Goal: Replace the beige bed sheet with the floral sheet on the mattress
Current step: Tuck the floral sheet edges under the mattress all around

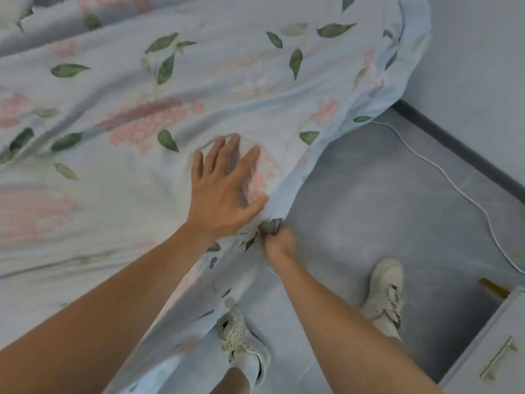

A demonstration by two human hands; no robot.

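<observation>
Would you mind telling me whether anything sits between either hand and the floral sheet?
Nothing visible does. The left hand presses flat on the floral sheet near the bed's edge, and the right hand grips the sheet's hanging edge directly beside it.

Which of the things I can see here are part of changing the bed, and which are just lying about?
Part of the job:
floral sheet
left hand, pressing flat on the sheet
right hand, gripping the sheet's edge at the bed's side

Just lying about:
white cable on the floor
drawer unit with a metal handle
</observation>
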